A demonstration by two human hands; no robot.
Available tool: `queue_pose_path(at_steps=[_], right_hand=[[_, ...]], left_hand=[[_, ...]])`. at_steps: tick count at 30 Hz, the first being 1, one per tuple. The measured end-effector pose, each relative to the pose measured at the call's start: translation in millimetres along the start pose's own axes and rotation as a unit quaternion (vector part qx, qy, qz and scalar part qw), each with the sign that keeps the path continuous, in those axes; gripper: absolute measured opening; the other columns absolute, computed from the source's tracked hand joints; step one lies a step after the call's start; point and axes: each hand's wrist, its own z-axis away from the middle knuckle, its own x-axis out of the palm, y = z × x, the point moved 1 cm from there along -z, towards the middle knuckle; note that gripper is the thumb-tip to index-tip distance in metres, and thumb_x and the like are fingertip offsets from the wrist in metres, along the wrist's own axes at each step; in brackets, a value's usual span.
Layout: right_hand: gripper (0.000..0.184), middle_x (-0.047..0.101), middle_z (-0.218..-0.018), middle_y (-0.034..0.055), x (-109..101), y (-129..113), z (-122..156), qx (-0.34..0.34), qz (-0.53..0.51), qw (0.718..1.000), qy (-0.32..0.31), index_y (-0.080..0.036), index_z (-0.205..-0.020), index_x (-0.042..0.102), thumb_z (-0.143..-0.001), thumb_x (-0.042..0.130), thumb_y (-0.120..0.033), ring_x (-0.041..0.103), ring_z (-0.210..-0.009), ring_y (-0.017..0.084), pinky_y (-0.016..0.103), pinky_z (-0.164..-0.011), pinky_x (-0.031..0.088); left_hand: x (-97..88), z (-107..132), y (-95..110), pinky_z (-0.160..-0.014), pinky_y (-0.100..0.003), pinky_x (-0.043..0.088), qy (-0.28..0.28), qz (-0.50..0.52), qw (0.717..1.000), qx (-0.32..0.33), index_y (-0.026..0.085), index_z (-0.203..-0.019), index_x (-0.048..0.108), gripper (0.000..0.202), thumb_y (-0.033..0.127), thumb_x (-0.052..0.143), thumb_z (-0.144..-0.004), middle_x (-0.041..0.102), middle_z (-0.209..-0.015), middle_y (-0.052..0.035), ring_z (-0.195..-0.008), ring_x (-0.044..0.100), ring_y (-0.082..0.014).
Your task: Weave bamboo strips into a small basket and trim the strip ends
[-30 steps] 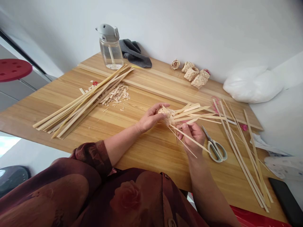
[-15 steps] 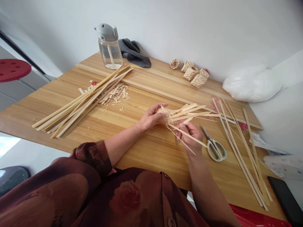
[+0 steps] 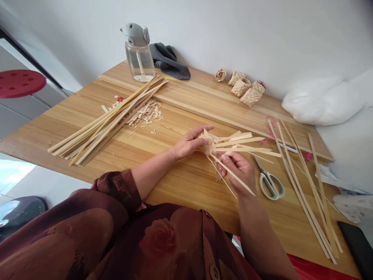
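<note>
**Both Hands Engaged on a Part-Woven Piece at Mid-Table**

Nearest the onlooker, a dark red patterned sleeve point(image 3: 116, 190) covers the person's left upper forearm at the near edge of the wooden table point(image 3: 180, 186).

The right hand point(image 3: 240, 171) sits just past that edge. Its fingers are closed in a pinch on a thin strip point(image 3: 233, 174), which runs diagonally across the hand from the weave toward the near right.

Just beyond it and to its left, the left hand point(image 3: 190, 143) is curled around the woven piece point(image 3: 208, 140) and grips it. The woven piece is at mid-table, between the two hands. Whether it rests on the surface or is held just above it cannot be told. Its loose ends point(image 3: 247, 140) fan out flat to the right.

The scissors point(image 3: 270, 182), with pale handles and closed blades, lie on the table just right of the right hand. Further right, spare strips point(image 3: 303, 186) lie side by side, running from near to far.

To the left, well apart from the hands, a bundle point(image 3: 107, 118) of long strips lies diagonally. A heap of short offcuts point(image 3: 145, 112) lies beside its far end.

Along the far edge, by the wall, there are from left to right:
- a clear water bottle point(image 3: 139, 52) with a grey lid
- a grey cloth point(image 3: 169, 62) just beside the bottle
- a row of small finished weavings point(image 3: 246, 87)
- a white bag point(image 3: 320, 103)
</note>
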Motion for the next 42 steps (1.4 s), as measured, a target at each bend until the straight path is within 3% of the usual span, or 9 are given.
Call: queue_pose_path(at_steps=[4,10,15,18,20,27,32,36,42], right_hand=[[0.03,0.068,-0.067,0.0003,-4.2,3.2,-0.5,0.017,-0.001,1.0,-0.012,-0.018,-0.091,0.075,-0.09,0.075,-0.048,0.054,-0.047,0.01,0.023,-0.043,0.044],[0.035,0.062,-0.06,-0.0011,-2.3,-5.5,5.4,0.005,0.075,0.997,0.023,-0.019,-0.093,0.075,-0.097,0.066,-0.053,0.057,-0.053,0.013,0.025,-0.051,0.047],[0.04,0.059,-0.056,-0.0013,-3.2,-9.4,5.6,-0.011,0.123,0.992,-0.011,-0.018,-0.089,0.076,-0.095,0.065,-0.056,0.053,-0.049,0.013,0.025,-0.047,0.043],[0.042,0.053,-0.05,-0.0044,-1.3,-10.7,7.3,0.016,0.114,0.991,-0.062,-0.019,-0.087,0.073,-0.095,0.064,-0.059,0.046,-0.039,0.011,0.024,-0.038,0.038],[0.043,0.055,-0.052,-0.004,-0.5,-11.3,9.2,0.028,0.115,0.989,-0.083,-0.02,-0.085,0.07,-0.096,0.062,-0.06,0.049,-0.039,0.011,0.024,-0.038,0.04],[0.033,0.061,-0.061,-0.0022,-3.3,-12.4,16.1,-0.008,0.235,0.965,-0.119,-0.022,-0.087,0.064,-0.103,0.054,-0.049,0.056,-0.045,0.013,0.026,-0.045,0.048],[0.029,0.063,-0.061,-0.0001,2.6,-21.0,19.3,-0.051,0.278,0.95,-0.135,-0.023,-0.085,0.067,-0.103,0.055,-0.042,0.056,-0.047,0.015,0.028,-0.044,0.046],[0.031,0.063,-0.061,-0.0014,4.6,-22.0,23.2,0.019,0.256,0.956,-0.142,-0.022,-0.087,0.066,-0.102,0.055,-0.047,0.057,-0.044,0.014,0.027,-0.043,0.048],[0.049,0.077,-0.083,0.0063,4.5,-14.5,31.0,0.199,0.036,0.973,-0.115,-0.019,-0.1,0.069,-0.088,0.069,-0.066,0.077,-0.068,0.019,0.031,-0.063,0.064]], left_hand=[[-1.4,0.2,1.2,-0.104,-0.044,0.048,-0.037,-0.001,0.999,-0.009,0.015,-0.145,0.058,0.066,0.039,0.072,-0.085,0.073,-0.123,-0.0123,-0.113,0.067,-0.0276],[-0.9,0.7,3.4,-0.1,-0.042,0.049,-0.041,-0.001,0.999,-0.021,0.017,-0.144,0.056,0.063,0.04,0.069,-0.087,0.073,-0.122,-0.0119,-0.107,0.067,-0.0256],[-0.1,2.3,5.9,-0.089,-0.037,0.051,-0.053,-0.035,0.998,-0.011,0.015,-0.138,0.057,0.062,0.039,0.074,-0.083,0.072,-0.11,-0.0097,-0.094,0.066,-0.0212],[-0.2,2.8,5.0,-0.082,-0.033,0.05,-0.063,-0.083,0.995,0.0,0.014,-0.133,0.059,0.062,0.038,0.078,-0.08,0.07,-0.096,-0.0059,-0.083,0.062,-0.0172],[-0.7,2.9,4.7,-0.082,-0.033,0.05,-0.072,-0.094,0.993,0.004,0.013,-0.136,0.058,0.064,0.038,0.078,-0.08,0.069,-0.093,-0.0054,-0.081,0.061,-0.0172],[-0.9,4.2,7.3,-0.089,-0.037,0.051,-0.102,-0.165,0.98,0.045,0.014,-0.137,0.061,0.069,0.041,0.081,-0.077,0.071,-0.107,-0.0109,-0.094,0.065,-0.0223],[9.1,7.7,5.0,-0.08,-0.035,0.05,-0.086,-0.156,0.984,-0.008,0.014,-0.125,0.065,0.068,0.052,0.085,-0.073,0.071,-0.098,-0.0086,-0.085,0.064,-0.0206],[15.8,10.1,4.3,-0.071,-0.031,0.046,-0.066,-0.146,0.987,-0.019,0.014,-0.116,0.064,0.064,0.054,0.085,-0.07,0.067,-0.087,-0.004,-0.074,0.057,-0.0154],[15.3,9.4,7.5,-0.073,-0.029,0.045,-0.023,-0.188,0.98,0.053,0.014,-0.107,0.065,0.057,0.047,0.088,-0.067,0.065,-0.094,-0.0049,-0.079,0.056,-0.0141]])
